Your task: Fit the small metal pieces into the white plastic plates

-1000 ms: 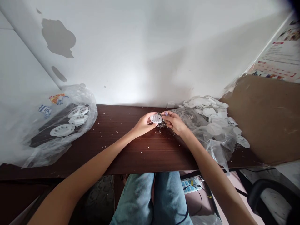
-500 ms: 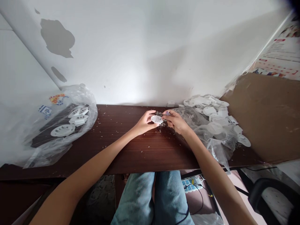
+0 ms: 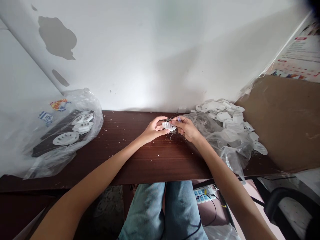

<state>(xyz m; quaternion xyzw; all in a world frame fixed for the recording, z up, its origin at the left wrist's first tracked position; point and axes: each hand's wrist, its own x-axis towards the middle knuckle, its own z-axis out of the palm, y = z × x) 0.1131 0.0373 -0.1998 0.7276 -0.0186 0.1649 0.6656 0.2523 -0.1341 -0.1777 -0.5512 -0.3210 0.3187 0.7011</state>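
A white perforated plastic disc (image 3: 168, 125) is being held just above the far part of a dark wooden table (image 3: 155, 163), turned nearly edge-on to the view, between the person's two hands. The left hand (image 3: 153, 130) is curling around its left side with the fingers closed on it, while the right hand (image 3: 186, 129) is pinching its right side between thumb and fingertips. A small purple item (image 3: 179, 119) is showing at those fingertips, though what it is cannot be told. Dark flecks (image 3: 172, 133) are clinging just beneath the disc. It is looking light, thin and fairly stiff, probably slick and liable to crack around its holes, so the solid rim seems the surest place to grip. More discs are lying in a clear plastic bag (image 3: 96, 115) to the left and in a loose heap (image 3: 223, 116) to the right.
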